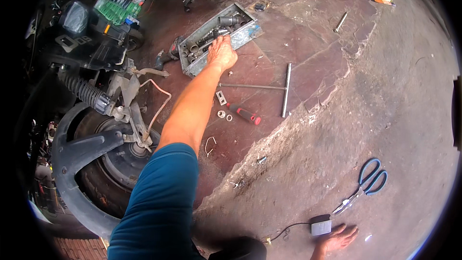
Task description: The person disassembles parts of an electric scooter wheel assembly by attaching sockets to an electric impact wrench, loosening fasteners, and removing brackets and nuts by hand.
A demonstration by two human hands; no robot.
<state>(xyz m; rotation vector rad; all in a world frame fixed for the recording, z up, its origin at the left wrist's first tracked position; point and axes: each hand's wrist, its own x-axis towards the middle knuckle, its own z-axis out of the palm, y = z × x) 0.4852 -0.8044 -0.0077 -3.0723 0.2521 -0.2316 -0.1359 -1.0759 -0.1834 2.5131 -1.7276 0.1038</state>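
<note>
My left hand [223, 54] reaches over the near side of a long grey metal toolbox [244, 37], fingers curled down among sockets and metal tools. What the fingertips grip is hidden. A large socket [227, 20] lies in the box beyond the hand. Palm down on the concrete, my right hand [340, 238] has its fingers apart and holds nothing. Right beside it is a small grey box with a black cable [321, 226]. Blue-handled scissors [368, 183] lie farther out from that hand.
To the left stands a scooter's rear wheel [103, 163] with a shock absorber [84, 89]. On the floor lie a T-handle wrench [287, 89], a red-and-black screwdriver [244, 114], washers [221, 114] and a bolt [340, 22]. A power tool [169, 54] rests against the toolbox.
</note>
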